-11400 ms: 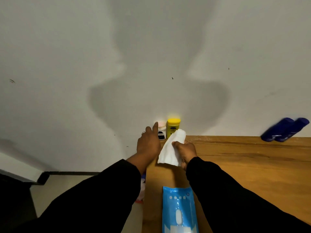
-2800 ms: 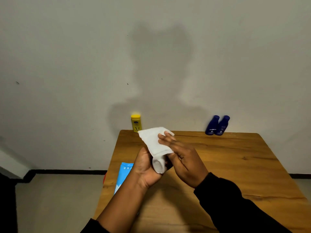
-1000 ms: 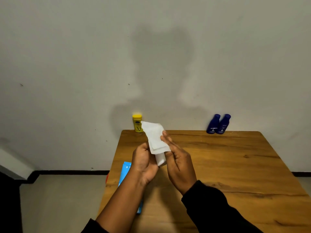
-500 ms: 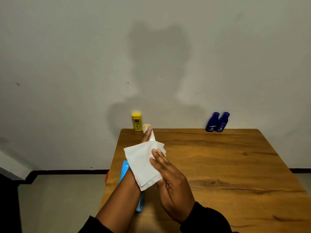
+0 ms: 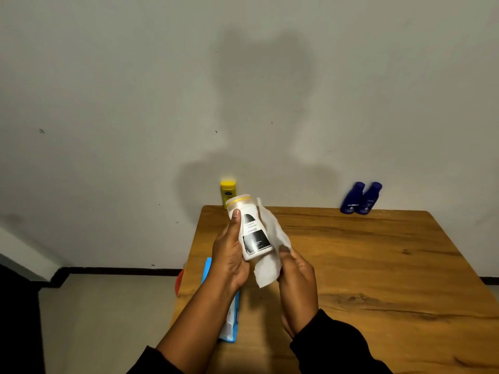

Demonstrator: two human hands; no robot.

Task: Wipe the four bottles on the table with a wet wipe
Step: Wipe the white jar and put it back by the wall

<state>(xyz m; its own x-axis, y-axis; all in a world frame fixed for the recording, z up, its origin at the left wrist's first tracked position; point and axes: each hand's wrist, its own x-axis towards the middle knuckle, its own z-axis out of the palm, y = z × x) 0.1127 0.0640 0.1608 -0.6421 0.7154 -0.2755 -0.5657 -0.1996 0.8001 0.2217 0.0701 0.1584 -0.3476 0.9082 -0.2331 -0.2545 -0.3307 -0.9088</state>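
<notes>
My left hand (image 5: 228,255) grips a white bottle with a black label (image 5: 252,232), held tilted above the wooden table (image 5: 364,265). A white wet wipe (image 5: 271,252) lies against the bottle's right side and hangs below it, pinched by my right hand (image 5: 295,279). A yellow bottle (image 5: 227,192) stands at the table's back left corner by the wall. Two dark blue bottles (image 5: 360,198) stand side by side at the back edge on the right.
A blue wet-wipe pack (image 5: 229,319) lies near the table's left edge, mostly hidden by my left forearm. Something red (image 5: 178,282) shows just past that edge. A pale wall rises behind the table; the floor lies to the left.
The white bottle has come out from behind the wipe and its label now shows. The wipe has shifted from the front of my hands to the bottle's right side.
</notes>
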